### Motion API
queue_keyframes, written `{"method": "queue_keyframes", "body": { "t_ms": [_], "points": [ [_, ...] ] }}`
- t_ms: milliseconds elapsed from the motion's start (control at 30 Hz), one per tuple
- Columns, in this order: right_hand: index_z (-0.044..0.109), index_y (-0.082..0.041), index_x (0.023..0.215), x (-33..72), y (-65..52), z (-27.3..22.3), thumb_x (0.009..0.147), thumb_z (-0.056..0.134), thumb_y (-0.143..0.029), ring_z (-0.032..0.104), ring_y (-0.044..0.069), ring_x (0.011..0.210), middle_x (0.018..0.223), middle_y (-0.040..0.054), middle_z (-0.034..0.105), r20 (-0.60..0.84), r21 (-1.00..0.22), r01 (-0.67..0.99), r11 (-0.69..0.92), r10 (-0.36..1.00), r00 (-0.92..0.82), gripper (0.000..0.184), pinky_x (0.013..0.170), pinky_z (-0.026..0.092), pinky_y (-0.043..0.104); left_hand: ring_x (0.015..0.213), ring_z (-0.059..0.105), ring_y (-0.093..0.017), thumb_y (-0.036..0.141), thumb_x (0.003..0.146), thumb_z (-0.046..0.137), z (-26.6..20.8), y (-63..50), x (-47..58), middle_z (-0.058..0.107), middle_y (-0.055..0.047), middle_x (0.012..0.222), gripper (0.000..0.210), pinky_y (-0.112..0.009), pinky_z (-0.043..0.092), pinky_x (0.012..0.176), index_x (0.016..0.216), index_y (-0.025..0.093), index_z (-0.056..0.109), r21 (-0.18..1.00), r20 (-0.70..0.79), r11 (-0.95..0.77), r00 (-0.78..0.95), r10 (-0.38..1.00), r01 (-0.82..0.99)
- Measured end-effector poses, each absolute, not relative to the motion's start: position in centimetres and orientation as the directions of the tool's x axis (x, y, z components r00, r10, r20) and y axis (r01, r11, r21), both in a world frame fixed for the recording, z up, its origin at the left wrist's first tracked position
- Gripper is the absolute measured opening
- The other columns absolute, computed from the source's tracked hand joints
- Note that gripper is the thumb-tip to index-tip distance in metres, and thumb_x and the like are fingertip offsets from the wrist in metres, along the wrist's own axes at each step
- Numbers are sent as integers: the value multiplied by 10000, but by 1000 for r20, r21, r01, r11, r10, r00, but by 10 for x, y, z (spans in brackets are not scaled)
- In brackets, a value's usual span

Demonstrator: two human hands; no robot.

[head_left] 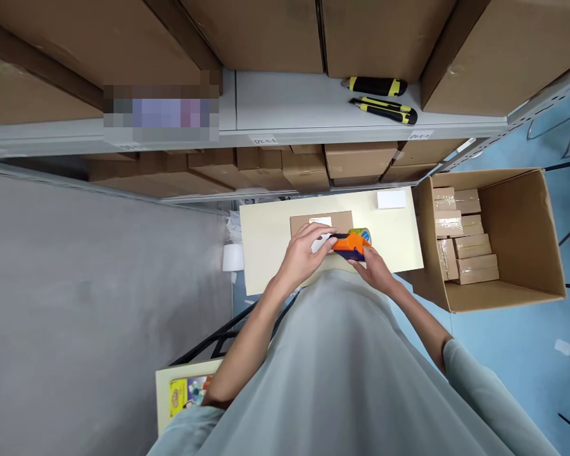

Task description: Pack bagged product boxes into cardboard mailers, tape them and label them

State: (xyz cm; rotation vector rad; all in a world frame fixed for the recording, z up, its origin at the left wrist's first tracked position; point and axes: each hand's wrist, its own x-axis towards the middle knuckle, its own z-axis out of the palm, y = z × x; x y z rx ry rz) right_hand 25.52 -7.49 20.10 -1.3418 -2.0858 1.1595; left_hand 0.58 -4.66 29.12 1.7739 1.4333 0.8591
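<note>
An orange and dark blue tape dispenser (350, 246) is held over the cream table, a roll of tape (362, 235) with a yellow-green rim at its far side. My right hand (374, 271) grips it from the right. At its left, dark end, my left hand (308, 250) has thumb and fingers closed on it; whether they pinch a strip of tape is too small to tell. Beneath my left hand lies a flat brown cardboard box (344, 220) with a white label (320, 221), partly covered by the fingers.
On the cream table (266, 247) sits a small white box (391, 200). A large open carton (517, 234) holding several small boxes stands at the right. Ahead, a grey shelf (285, 101) carries brown boxes and two utility knives (377, 87). A cream tray (164, 399) is at lower left.
</note>
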Motion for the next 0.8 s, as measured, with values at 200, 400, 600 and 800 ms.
{"method": "queue_keyframes", "body": {
  "t_ms": [200,400,600,800],
  "points": [
    [606,-200,1282,270,-77,194,1105,546,-524,703,385,1182,1197,191,742,-58,-774,566,284,858,-510,374,1015,607,601,1061,726,-211,381,1067,642,288,-46,9,771,-69,1200,243,-363,608,940,1227,251,770,852,24,-117,185,983,511],
    [607,-212,1218,283,-77,194,1103,563,-503,682,381,1206,1161,180,732,-50,-746,581,325,843,-535,316,1025,592,591,1030,745,-212,386,1067,645,291,-45,14,800,-55,1144,233,-363,596,951,1210,259,777,844,-20,-125,262,965,522],
    [612,-218,1179,292,-82,202,1108,534,-521,693,382,1102,1085,168,731,-84,-755,579,309,830,-552,322,991,587,619,997,750,-221,428,1075,621,289,-50,18,804,-55,1063,263,-382,609,945,1199,265,786,851,6,-140,258,966,507],
    [616,-219,1206,288,-95,213,1110,534,-512,686,382,1146,1080,162,728,-82,-742,594,310,838,-540,320,1018,578,611,951,737,-189,378,1093,591,285,-61,13,769,-63,1056,267,-347,617,909,1248,249,766,878,76,-189,260,962,439]
  ]
}}
